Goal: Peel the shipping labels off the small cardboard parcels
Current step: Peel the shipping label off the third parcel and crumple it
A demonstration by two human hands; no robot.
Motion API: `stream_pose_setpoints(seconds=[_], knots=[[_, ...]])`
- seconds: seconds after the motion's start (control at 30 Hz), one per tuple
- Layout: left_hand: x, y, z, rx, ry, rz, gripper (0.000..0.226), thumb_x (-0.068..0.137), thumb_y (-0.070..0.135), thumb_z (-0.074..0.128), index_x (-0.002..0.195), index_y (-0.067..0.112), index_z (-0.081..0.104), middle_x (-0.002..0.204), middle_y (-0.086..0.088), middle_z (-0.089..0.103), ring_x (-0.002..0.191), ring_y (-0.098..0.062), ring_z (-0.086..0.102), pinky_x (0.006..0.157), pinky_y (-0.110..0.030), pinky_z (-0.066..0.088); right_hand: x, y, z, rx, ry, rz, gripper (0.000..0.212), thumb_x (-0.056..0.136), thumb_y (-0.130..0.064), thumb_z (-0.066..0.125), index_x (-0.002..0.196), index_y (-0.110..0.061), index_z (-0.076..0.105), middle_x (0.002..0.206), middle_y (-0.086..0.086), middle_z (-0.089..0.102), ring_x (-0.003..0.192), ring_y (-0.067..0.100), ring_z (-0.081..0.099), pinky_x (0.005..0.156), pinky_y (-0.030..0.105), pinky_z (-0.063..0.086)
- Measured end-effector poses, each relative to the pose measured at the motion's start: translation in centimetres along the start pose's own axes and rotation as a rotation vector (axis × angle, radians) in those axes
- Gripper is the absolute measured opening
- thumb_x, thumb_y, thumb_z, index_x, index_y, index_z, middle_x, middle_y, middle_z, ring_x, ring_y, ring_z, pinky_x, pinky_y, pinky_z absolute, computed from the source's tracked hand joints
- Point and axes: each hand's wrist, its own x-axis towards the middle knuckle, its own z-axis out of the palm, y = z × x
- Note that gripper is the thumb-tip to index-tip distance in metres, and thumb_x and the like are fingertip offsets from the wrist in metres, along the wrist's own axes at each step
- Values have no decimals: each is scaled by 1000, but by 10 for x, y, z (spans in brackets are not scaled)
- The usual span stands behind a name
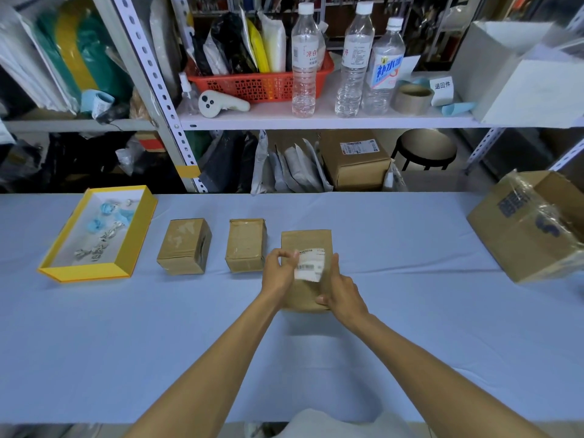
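Left hand (278, 270) pinches the left edge of the label (310, 263), which lies between the hands. Right hand (339, 290) grips the right side of the parcel (305, 240).

Matt cardboard parcel (306, 241) (paper label (309, 263)), cloth table (410, 311).

A desk (94, 343) covered in pale blue cloth runs the full width of the view. Behind it stands a grey metal shelving rack (159, 99) with perforated uprights, carrying a white shelf (316, 122) at upper height. Beneath that shelf, in dimmer light, a round black-legged stool (425, 148) stands towards the right.
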Motion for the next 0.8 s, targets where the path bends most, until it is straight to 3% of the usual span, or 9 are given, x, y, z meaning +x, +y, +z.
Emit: stream_pose_setpoints(seconds=[0.03,0.1,0.2,0.27,0.5,0.63,0.67,0.73,0.8], knots=[[0,1,-3,-5,-8,7,4,96,23,56,95,20,53,120,-4,60,99,-16,58,85,-31,49,-1,0,0,-68,-3,-21,98,91,-13,57,151,-26,-20,115,6,57,87,18,61,85,34,50],[-2,0,-11,3,-54,46,26,95,12,55,114,28,50,127,-1,52,103,-13,54,78,-25,48,1,1,0,-103,16,-22,102,87,-14,65,152,-20,-14,126,12,52,106,27,57,88,36,49],[-6,-5,-24,31,-163,145,68,91,1,54,135,47,30,129,10,44,110,-9,54,81,-19,48,1,2,1,-55,57,-17,80,82,-16,70,143,-14,19,124,13,54,106,31,56,87,42,52],[-6,-13,-30,76,-169,205,83,87,4,58,142,50,18,132,13,40,118,-10,52,84,-17,48,2,2,3,-55,86,-18,73,76,-19,73,134,-12,29,121,13,55,106,32,56,86,43,53],[-15,-36,-34,156,-133,140,113,76,-15,63,149,47,3,145,-3,43,116,-29,58,72,-42,60,1,7,0,-26,96,27,82,57,-43,87,117,-14,39,121,5,50,107,28,56,86,42,52],[-14,-37,-30,93,-107,123,111,78,-16,62,149,47,5,132,-3,56,94,-32,66,53,-27,51,6,1,0,-65,123,12,111,53,-44,90,134,-14,21,138,9,45,116,32,54,89,41,50],[-14,-37,-29,101,-101,124,112,76,-17,63,150,45,5,131,-2,57,92,-27,67,52,-26,52,9,0,-1,-87,113,10,129,52,-45,91,145,-17,5,146,9,39,122,34,51,93,42,47],[-16,-38,-31,113,-106,128,115,73,-17,65,152,40,4,130,0,58,96,-18,67,58,-27,56,12,-4,-4,-121,84,-11,155,49,-48,91,146,-29,-28,152,9,31,127,37,47,97,46,45],[-18,-41,-33,97,-100,128,115,72,-19,66,152,37,6,128,0,59,97,-11,67,63,-26,58,15,-4,-10,-168,81,-51,162,44,-50,92,140,-37,-37,142,8,36,119,37,52,92,46,48]])
